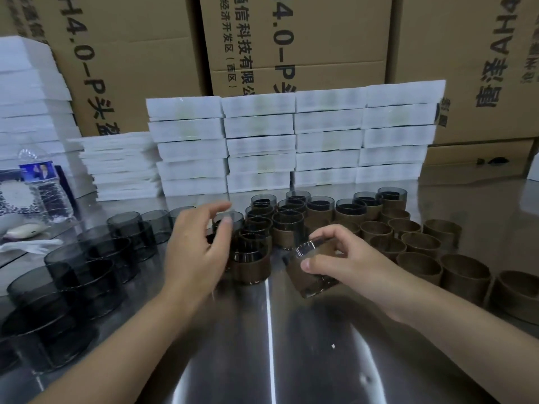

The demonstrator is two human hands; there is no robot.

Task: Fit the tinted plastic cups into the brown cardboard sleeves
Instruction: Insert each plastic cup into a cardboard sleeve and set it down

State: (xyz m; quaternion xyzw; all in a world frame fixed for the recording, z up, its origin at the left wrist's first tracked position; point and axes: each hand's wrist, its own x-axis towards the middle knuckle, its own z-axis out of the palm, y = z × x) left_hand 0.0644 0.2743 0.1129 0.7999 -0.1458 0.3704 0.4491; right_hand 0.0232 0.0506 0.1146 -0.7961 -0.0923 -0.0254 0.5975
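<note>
the right hand (344,258) holds one tinted cup (306,246) already sitting in its brown sleeve (309,275), just above the surface (291,345) and a little right of centre. its fingers (320,233) curl over the far side and the thumb presses the near side, so the pair is pinched across its width. the cup's axis is tipped: the glossy rim points up and away, and the base points down toward the person. only a narrow band of plastic shows above the cardboard, so the fit looks about done.

the left hand (201,246) hovers with loosely spread fingers, gripping nothing. its fingertips are over a bare cup (230,220) at the left edge of the finished cups (250,266).

the next move likely turns on sides. the bare tinted cups (87,258) lie to the left, nearer the left hand. the empty sleeves (420,243) lie to the right, nearer the right hand. the finished group stands just left of and beyond the held cup, so setting it down needs a short reach forward and to the left, with the cup brought upright first.
</note>
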